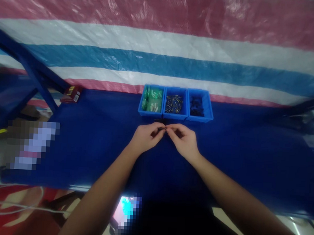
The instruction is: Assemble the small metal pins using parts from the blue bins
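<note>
My left hand (146, 137) and my right hand (183, 140) meet above the blue table (92, 145), fingertips pinched together on a tiny dark part (165, 128) between them. Just beyond the hands stand three blue bins in a row. The left bin (152, 100) holds green and pale pieces. Small metal pins fill the middle bin (175, 103). The right bin (199, 105) contains dark pieces. What exactly the fingers pinch is too small to make out.
A red and yellow box (72, 93) lies at the table's far left corner. Blue frame bars (30, 68) rise at the left. A striped red, white and blue tarp (176, 45) hangs behind. White cable (0, 193) lies on the floor at lower left.
</note>
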Tool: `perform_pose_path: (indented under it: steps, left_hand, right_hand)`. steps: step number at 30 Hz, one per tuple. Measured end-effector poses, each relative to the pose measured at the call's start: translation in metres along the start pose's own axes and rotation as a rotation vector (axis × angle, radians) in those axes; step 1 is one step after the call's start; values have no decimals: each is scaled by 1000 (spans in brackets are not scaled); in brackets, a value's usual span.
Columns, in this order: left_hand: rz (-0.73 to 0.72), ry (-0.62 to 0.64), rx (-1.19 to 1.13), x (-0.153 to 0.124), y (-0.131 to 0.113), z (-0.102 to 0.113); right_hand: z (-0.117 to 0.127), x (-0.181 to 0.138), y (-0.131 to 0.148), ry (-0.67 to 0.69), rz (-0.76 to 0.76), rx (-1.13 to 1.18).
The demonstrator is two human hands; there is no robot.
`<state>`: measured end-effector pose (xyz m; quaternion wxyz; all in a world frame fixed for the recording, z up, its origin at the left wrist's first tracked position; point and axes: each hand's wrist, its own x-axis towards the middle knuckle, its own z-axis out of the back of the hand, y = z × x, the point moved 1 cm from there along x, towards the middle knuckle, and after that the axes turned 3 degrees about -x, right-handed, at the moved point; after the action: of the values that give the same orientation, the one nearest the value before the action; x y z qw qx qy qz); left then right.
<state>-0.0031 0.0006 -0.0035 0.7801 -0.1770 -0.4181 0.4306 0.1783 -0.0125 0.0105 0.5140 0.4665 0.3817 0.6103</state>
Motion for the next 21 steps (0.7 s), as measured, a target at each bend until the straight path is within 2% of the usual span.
perform_pose_path:
  steps: [6, 14, 21]
  left_hand:
    - [-7, 7, -31, 1, -2, 3]
    - [30, 115, -54, 3, 1, 7]
    - [40, 156, -27, 3, -1, 8]
  right_hand:
    - [-2, -1, -1, 3, -23, 42]
    - [-1, -3, 5, 10, 43, -39]
    - [-2, -3, 3, 14, -77, 73]
